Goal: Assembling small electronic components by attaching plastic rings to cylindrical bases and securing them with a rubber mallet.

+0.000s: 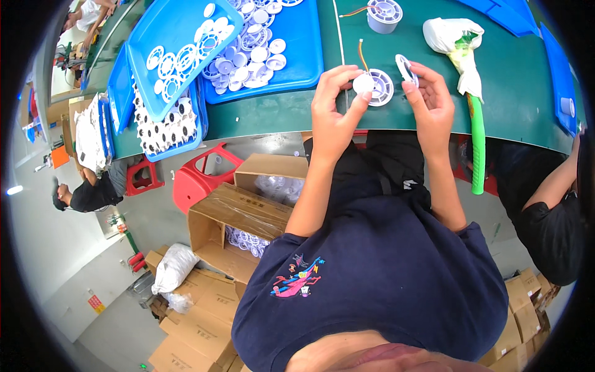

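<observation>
My left hand pinches a small white round cap between thumb and fingers. Just beside that cap, a white spoked round housing lies on the green table, partly covered by my thumb. A short orange-brown wire with a connector sticks up behind it. In my right hand a thin white disc with a dark middle is held tilted on edge, above the table and apart from the housing. Farther back stands another white spoked housing with a reddish wire.
Right of my hands lies a hammer with a green handle and a wrapped white head. Blue trays of white round parts stand at the left. Another blue tray and a co-worker's arm are at the right. Cardboard boxes sit below.
</observation>
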Motion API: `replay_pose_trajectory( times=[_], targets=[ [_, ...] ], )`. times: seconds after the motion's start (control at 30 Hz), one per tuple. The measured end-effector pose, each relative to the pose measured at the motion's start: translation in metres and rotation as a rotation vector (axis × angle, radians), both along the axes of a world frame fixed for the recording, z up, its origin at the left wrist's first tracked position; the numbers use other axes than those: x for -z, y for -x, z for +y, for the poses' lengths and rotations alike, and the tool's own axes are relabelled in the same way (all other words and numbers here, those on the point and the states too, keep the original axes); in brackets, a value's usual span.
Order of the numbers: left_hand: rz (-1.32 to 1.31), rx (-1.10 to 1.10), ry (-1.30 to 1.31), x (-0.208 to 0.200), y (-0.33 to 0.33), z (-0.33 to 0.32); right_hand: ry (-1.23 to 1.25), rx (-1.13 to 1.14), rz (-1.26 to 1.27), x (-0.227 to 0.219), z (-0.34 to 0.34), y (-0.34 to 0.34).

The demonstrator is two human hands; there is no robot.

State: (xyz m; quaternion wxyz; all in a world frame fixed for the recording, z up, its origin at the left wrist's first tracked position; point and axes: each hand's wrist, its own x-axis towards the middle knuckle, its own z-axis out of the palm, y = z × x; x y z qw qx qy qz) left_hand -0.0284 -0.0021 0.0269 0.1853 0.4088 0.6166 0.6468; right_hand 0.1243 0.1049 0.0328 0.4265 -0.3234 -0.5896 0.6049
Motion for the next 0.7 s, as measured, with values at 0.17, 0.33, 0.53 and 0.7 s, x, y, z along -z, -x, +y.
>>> replay_pose_trajectory(
  times=[0.17, 0.33, 0.53, 0.7],
  targets=[
    [0.049, 0.008, 0.013, -0.0023, -0.0009, 0.0005, 0.02, 0.003, -0.013, -0.002, 0.0007, -0.0015],
    [0.073, 0.019, 0.032, -0.0012, -0.0014, 0.0012, -0.04, -0.003, -0.041, -0.0017, 0.0011, -0.0012],
    [0.145, 0.024, 0.043, -0.0048, -0.0027, 0.0012, -0.011, -0.014, -0.023, -0.0026, 0.0018, -0.0018],
    [0.258, 0.018, 0.044, -0.0057, -0.0038, 0.0023, -0.015, -0.08, -0.069, -0.002, 0.0033, -0.0051]
  ],
)
